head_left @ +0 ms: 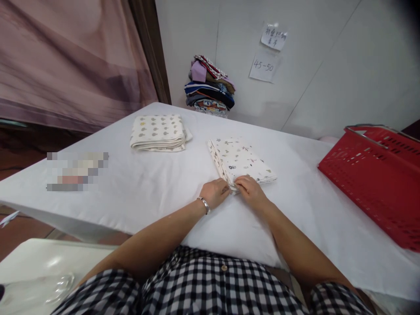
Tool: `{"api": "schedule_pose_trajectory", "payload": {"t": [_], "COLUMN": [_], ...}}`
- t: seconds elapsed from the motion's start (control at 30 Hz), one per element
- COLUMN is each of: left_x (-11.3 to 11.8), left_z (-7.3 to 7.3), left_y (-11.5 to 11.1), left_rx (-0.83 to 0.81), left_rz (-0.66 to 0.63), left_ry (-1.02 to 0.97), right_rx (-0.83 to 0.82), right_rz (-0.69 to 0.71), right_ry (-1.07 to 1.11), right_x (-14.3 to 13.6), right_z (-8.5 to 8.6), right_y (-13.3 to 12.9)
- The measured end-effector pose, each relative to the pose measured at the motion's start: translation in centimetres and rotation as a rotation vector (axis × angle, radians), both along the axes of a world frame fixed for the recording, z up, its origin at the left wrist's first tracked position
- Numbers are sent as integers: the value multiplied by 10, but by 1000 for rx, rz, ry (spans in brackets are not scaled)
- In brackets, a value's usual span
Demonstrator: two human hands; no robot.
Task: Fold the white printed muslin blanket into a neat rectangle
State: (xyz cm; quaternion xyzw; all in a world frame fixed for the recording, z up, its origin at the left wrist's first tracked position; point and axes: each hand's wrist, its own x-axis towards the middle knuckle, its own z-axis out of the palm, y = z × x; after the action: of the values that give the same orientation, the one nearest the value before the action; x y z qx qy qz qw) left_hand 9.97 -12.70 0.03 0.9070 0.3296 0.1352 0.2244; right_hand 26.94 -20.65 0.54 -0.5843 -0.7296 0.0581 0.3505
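A folded white cloth (pixel 241 158) with a small scattered print lies on the white-covered table in front of me. My left hand (pixel 215 192) has its fingers closed at the cloth's near left corner. Beside it, my right hand (pixel 251 190) pinches the near edge of the same cloth. The two hands are close together, with the fingertips partly hidden against the fabric. Further left rests a thicker folded white cloth (pixel 159 131) with grey motifs, which neither hand touches.
At the right stands a red perforated basket (pixel 374 175) with a metal handle. A pile of folded fabrics (pixel 210 87) sits beyond the table's far edge by the wall. A blurred-out item (pixel 77 173) lies on the left of the white tablecloth (pixel 131 192). Below left is a pale chair (pixel 39 258).
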Motion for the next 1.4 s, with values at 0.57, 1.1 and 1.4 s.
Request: {"api": "schedule_pose_trajectory", "payload": {"t": [0.57, 1.1, 1.4], "left_x": [-1, 1, 5], "left_z": [-3, 0, 6], "left_y": [2, -5, 1], "left_rx": [63, -310, -847], "left_rz": [-47, 36, 188], "left_ry": [-47, -156, -260], "right_rx": [-67, -86, -28], "right_rz": [64, -61, -76], "right_ry": [-100, 244, 216], "right_x": [1, 0, -4], "right_z": [6, -2, -3], "right_y": [-3, 0, 1]}}
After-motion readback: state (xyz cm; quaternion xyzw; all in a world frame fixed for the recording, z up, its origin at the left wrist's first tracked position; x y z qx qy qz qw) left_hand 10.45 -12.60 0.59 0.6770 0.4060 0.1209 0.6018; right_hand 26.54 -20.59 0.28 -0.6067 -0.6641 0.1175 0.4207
